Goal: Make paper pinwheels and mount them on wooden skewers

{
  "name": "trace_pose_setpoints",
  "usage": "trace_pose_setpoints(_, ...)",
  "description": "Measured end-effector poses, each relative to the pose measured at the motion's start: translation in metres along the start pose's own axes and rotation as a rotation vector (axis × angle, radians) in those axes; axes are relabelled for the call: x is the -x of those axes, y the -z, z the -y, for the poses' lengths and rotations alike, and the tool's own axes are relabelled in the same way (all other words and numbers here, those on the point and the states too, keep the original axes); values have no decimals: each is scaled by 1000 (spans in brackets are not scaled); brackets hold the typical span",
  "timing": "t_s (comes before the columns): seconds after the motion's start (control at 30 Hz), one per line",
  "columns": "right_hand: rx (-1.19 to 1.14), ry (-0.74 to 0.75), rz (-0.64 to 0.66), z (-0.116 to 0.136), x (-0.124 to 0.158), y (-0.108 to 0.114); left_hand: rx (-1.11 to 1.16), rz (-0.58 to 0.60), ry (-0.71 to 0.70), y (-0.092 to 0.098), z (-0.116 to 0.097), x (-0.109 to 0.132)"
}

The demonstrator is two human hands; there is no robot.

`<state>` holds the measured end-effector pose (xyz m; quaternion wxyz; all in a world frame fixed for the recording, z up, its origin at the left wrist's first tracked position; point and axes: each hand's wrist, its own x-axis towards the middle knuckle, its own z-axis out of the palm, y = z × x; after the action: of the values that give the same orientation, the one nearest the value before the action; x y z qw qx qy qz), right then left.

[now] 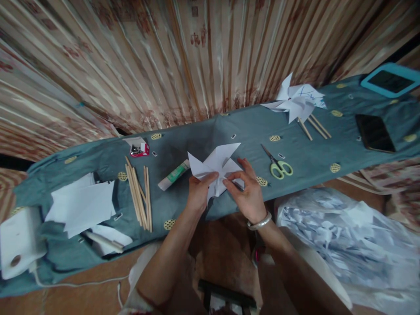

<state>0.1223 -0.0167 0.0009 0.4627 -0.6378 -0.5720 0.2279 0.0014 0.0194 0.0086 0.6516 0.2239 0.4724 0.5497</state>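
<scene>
A white paper pinwheel (218,159) is held above the green cloth near the table's front edge. My left hand (199,192) grips it from the lower left, thumb close to its centre. The thumb and index finger of my right hand (247,194) pinch at the pinwheel's centre from the right; whatever small thing may be between them is hidden. A glue stick (175,175) with a green label lies just left of the pinwheel. Scissors (278,167) with light green handles rest to the right, their blades slightly apart.
Wooden sticks (138,197), a small red box (139,148) and stacked paper (87,203) lie left. Finished-looking pinwheels (292,103), a phone (375,132) and a blue-framed tablet (392,80) lie right. A plastic bag of paper scraps (348,236) stands below. A white device (21,240) sits far left.
</scene>
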Motion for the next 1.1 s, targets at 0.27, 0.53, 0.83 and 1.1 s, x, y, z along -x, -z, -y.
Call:
trace_pose_setpoints(0.27,-62,-27,25,0,-1,1,18,16,14,-1,3,-1)
trace_pose_setpoints(0.53,-43,-25,26,1,-2,2,64,26,23,-3,4,0)
trace_pose_setpoints(0.83,-31,-27,-62,-2,-2,-3,24,38,35,-6,7,3)
trace_pose_setpoints(1.1,-5,-9,-75,0,-1,-1,16,30,30,-3,11,2)
